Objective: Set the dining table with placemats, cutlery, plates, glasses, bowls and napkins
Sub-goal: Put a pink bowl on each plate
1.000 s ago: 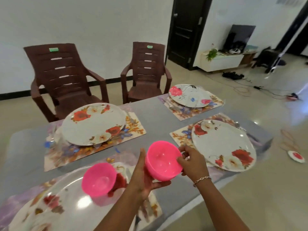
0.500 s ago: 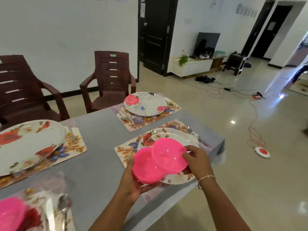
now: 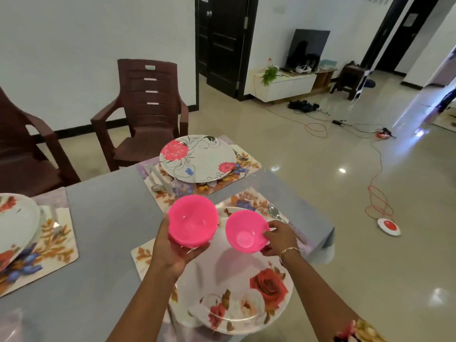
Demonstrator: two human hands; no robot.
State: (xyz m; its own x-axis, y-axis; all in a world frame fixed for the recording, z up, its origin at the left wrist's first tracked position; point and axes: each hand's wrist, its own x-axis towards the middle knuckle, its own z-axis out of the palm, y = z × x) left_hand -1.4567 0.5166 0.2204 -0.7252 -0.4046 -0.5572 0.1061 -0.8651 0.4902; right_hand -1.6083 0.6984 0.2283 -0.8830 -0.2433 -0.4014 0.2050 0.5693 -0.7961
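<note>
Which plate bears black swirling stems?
The far plate, nearest the chair; the near plate and the left plate show red flowers without swirls.

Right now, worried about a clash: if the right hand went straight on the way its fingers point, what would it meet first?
Likely the pink bowl held by the left hand; the right hand carries its own bowl ahead, leftward. Depth is unclear.

White walls (image 3: 86, 45), glossy beige tiled floor (image 3: 308, 183) with glare spots, brown plastic armchair (image 3: 150, 114) beside a second armchair (image 3: 22, 154) at left edge, dark panelled door (image 3: 222, 43), low white cabinet (image 3: 283, 87) carrying dark screen (image 3: 309, 48) and potted plant (image 3: 270, 74), orange cable (image 3: 377, 193) looped on floor.
</note>
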